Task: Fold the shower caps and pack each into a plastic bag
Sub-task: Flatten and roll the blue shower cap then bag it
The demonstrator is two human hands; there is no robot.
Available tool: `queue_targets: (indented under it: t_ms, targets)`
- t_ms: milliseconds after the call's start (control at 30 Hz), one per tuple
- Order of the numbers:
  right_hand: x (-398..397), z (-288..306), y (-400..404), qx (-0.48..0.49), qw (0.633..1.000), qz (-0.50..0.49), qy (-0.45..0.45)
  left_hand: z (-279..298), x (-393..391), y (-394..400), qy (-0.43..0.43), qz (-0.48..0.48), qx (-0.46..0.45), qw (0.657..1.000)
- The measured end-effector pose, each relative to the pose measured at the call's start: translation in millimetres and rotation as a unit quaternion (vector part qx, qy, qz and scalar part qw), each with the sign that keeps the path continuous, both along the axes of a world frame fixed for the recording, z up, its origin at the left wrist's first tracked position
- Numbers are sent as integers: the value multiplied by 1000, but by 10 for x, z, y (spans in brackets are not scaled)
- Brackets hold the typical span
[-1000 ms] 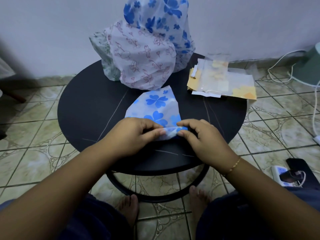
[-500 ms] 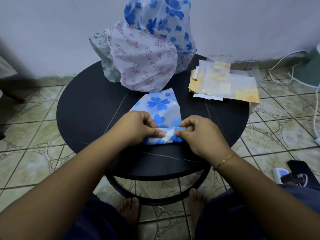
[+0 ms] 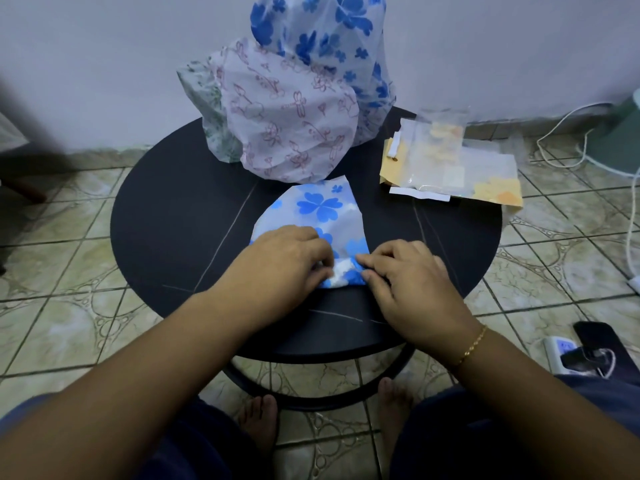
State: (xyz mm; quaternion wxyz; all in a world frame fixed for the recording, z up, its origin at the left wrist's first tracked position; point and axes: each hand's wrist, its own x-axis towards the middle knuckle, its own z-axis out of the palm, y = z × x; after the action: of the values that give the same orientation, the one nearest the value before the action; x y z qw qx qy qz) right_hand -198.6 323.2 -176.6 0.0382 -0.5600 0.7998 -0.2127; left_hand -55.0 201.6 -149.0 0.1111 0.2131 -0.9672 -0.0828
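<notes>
1. both hands work one blue-flowered cap (image 3: 320,211) near the front edge of the round bench (image 3: 166,216); the left hand (image 3: 280,261) and right hand (image 3: 412,282) each pinch its rolled near end, fingers curled on the plastic.
2. the far part of the cap lies flat, so the fold looks part done.
3. a heap of unfolded caps (image 3: 291,119) waits at the back edge.
4. bags (image 3: 450,164) lie at the right edge; whether any is filled cannot be told.
</notes>
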Motion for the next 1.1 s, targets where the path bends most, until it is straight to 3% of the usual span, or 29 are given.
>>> queue_targets:
  t_ms: [133,300,600,900,1100]
  targets:
    - [-32,53,60,48,998,7,34,24,33,-51,-61,15,78,995]
    - [-41,81,91,52,998,7,24,42,55,-134,-60,27,100,993]
    - [-134,101,59,48,986,-38,-155,106,55,-66,8,81,269,960]
    - [-88,87,-6,44,981,-99,-161,46,-1,-155,-15,140,230,963]
    - [-59,27,23,-21,990,-104,-94,27,-63,-195,-43,145,219,964]
